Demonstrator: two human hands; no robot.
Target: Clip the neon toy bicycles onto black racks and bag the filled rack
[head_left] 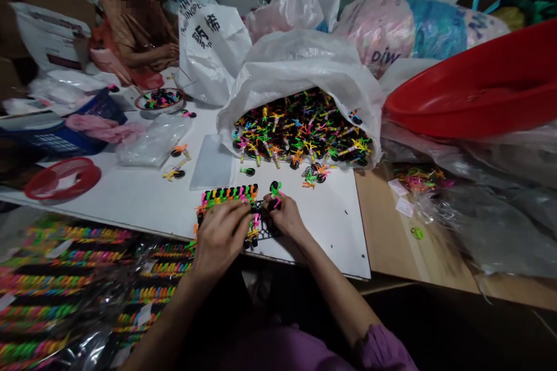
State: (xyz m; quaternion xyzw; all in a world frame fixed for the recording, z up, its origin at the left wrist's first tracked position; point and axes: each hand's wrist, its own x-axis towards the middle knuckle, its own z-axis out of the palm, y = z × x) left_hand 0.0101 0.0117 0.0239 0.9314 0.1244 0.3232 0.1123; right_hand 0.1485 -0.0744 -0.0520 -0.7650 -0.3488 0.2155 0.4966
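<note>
A black plastic rack (266, 231) lies near the front edge of the white table, its left part filled with rows of small colourful toy bicycles (230, 192). My left hand (221, 232) rests over these rows, fingers bent and closed at the rack's middle. What its fingertips grip is hidden. At the rack's right part, my right hand (285, 214) pinches a green and pink toy bicycle (275, 192) with black wheels, held upright. Beyond my hands, a white sack (300, 64) lies open towards me, full of loose toy bicycles (300, 127).
Loose toy bicycles (315, 175) lie before the sack. A red lid-like ring (63, 178), a blue basket (87, 133) and a bowl of parts (160, 101) stand left. Packed racks (87, 290) lie lower left. A red basin (474, 87) is right. Another person (139, 40) sits far left.
</note>
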